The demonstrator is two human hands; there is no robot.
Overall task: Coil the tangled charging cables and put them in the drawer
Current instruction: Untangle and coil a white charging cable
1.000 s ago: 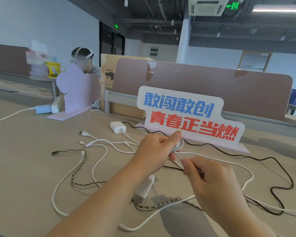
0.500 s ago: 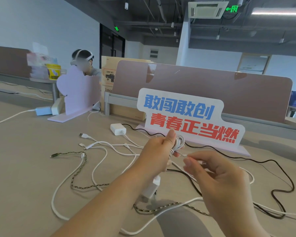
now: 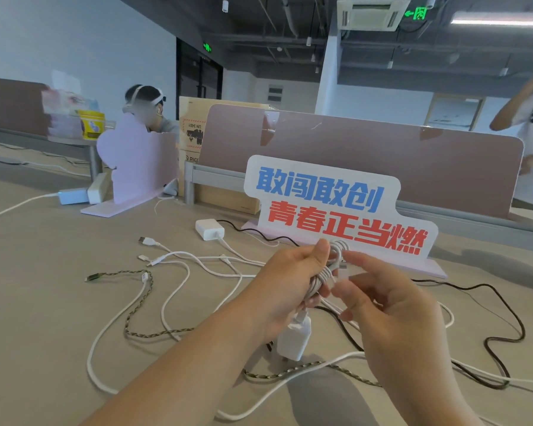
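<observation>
My left hand [image 3: 285,282] grips a white cable coil [image 3: 328,267] above the desk, thumb on top. A white charger plug [image 3: 293,337] hangs from the coil below that hand. My right hand [image 3: 382,305] is just right of the coil, its fingertips pinching the cable's loose connector end [image 3: 342,266]. On the desk lie more tangled cables: white cables [image 3: 179,262], a braided cable [image 3: 136,302] and a black cable [image 3: 505,333]. A second white charger [image 3: 209,229] sits further back. No drawer is in view.
A slogan sign [image 3: 330,207] stands behind my hands on the beige desk [image 3: 43,287]. A lilac sign [image 3: 136,167] and small white boxes [image 3: 74,195] stand at the left. A brown divider [image 3: 382,158] runs across the back; one person sits beyond it, another stands far right.
The long white cable has been wound into a tight coil in my left hand. My right hand has come up to the coil with the short loose end. A person appeared at the right edge.
</observation>
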